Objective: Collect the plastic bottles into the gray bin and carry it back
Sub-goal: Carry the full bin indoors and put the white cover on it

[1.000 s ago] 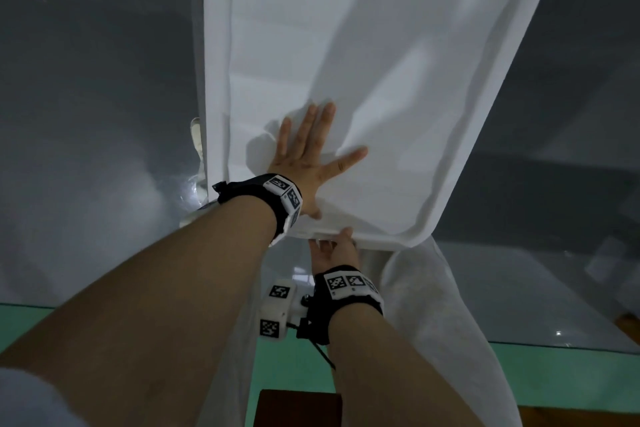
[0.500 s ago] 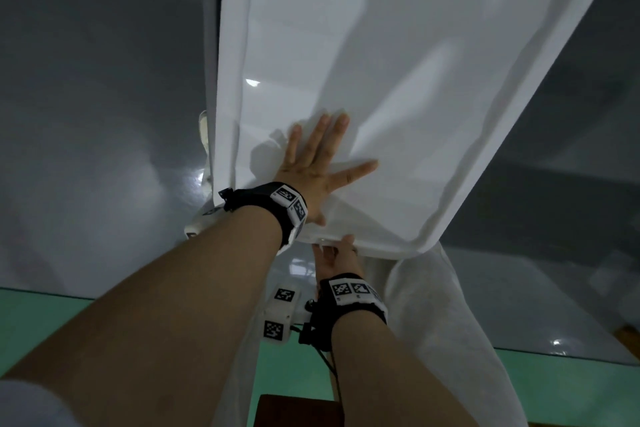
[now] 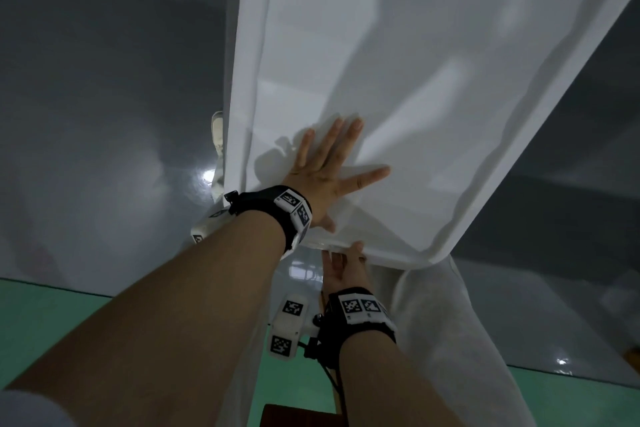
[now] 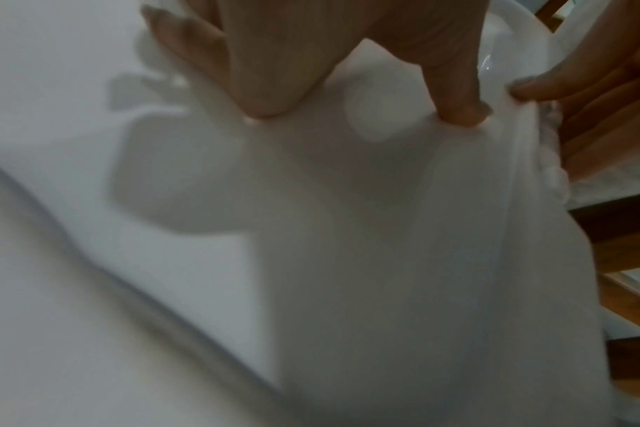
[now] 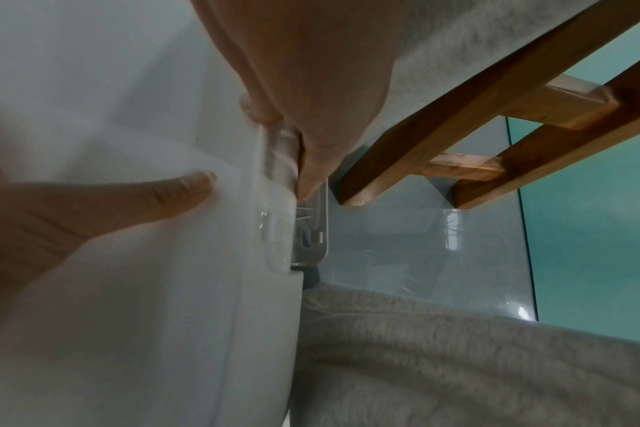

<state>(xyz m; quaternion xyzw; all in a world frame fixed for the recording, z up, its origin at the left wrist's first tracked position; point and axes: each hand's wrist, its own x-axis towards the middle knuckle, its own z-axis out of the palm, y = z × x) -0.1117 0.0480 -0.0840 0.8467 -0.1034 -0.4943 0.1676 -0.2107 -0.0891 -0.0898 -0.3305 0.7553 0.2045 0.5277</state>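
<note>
Pale plastic bin (image 3: 433, 87), left hand (image 3: 325, 170) flat on it, right hand (image 3: 344, 265) gripping rim.

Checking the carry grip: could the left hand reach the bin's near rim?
Probably yes: the left hand lies flat on the bin just beside that rim, nothing between; the right hand grips it.

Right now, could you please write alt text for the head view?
A left hand presses flat, fingers spread, on a large pale bin held up over a glossy gray floor, while the right hand grips its near rim from below.
</note>
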